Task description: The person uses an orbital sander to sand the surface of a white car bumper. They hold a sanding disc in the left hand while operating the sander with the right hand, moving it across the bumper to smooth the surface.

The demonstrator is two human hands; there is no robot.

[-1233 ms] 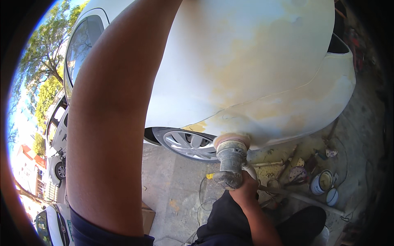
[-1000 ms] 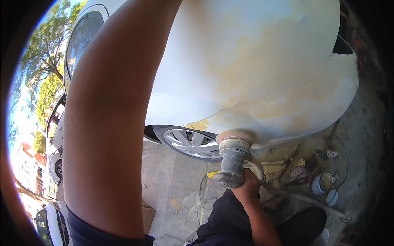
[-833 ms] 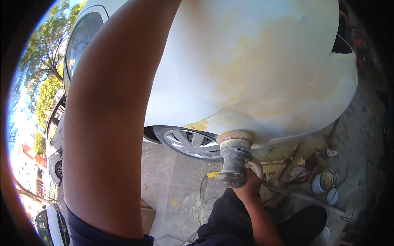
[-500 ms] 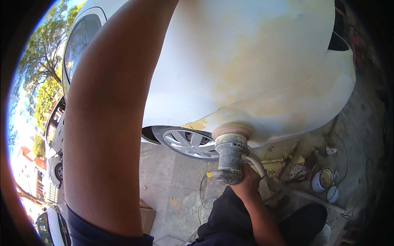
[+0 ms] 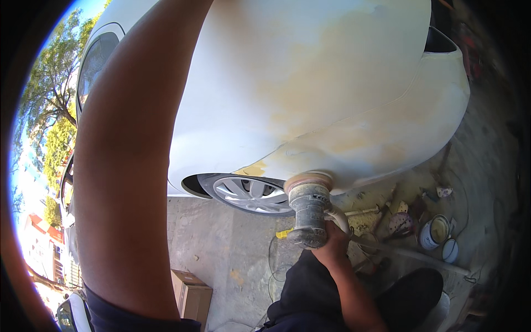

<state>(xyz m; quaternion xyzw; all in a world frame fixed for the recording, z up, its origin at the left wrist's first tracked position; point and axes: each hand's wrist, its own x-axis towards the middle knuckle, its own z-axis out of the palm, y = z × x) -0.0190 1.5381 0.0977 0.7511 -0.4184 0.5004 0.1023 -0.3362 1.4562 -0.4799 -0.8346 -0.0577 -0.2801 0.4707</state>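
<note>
A grey, dust-covered power sander (image 5: 308, 207) is gripped at its rear end by my right hand (image 5: 333, 243), its fingers closed round the body. The sander's round pad (image 5: 310, 180) meets the lower edge of a white car's body panel (image 5: 332, 72), just right of the wheel (image 5: 251, 193). Tan, sanded-looking patches spread over that panel. A pale hose (image 5: 340, 218) curves from the sander beside my right hand. Up the left side stretches my left arm (image 5: 130, 155); its hand lies beyond the top edge, hidden from view.
On the floor at the right are an open paint can (image 5: 435, 232), its lid (image 5: 450, 250) and assorted clutter. A long pale pipe or hose (image 5: 415, 263) lies across there. A cardboard box (image 5: 191, 296) sits beneath my left arm. Trees and parked cars show far left.
The car has shifted leftward in the picture. Along the panel's lower edge the sander sits slightly farther right of the yellowish patch. My right hand keeps its grip.
</note>
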